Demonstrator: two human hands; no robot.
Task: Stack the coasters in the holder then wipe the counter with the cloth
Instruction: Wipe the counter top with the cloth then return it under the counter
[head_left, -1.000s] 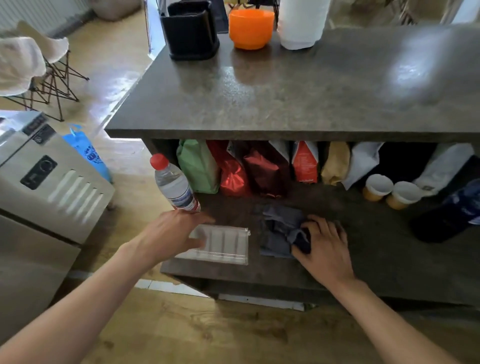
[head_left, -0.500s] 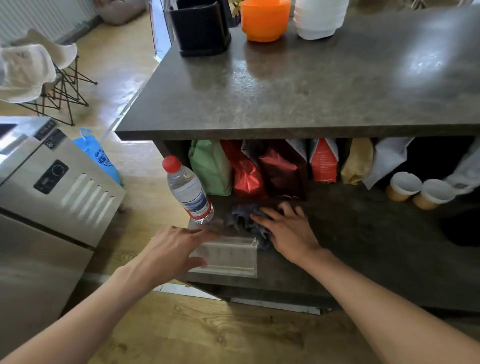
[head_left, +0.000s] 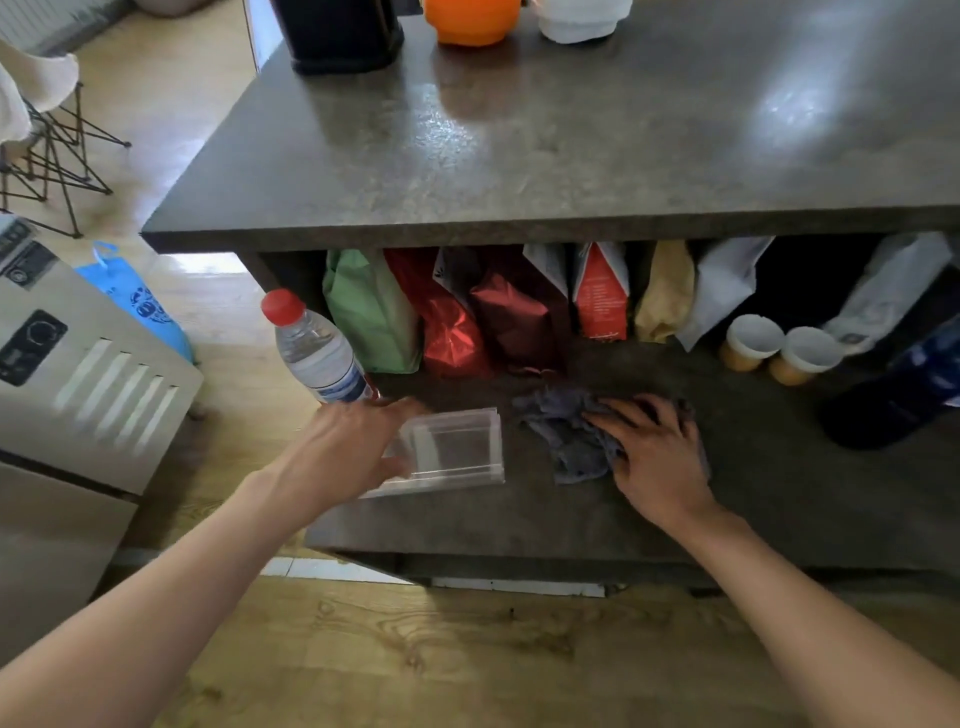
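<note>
Left hand grip is clasping the clear holder on the lower shelf. Right hand, fingers spread flat, is pressing the grey cloth beside it. Water bottle standing behind; bench above.

A crumpled grey-blue cloth is pressed by the right hand on the dark lower shelf; a clear plastic holder is gripped by the left hand.
</note>
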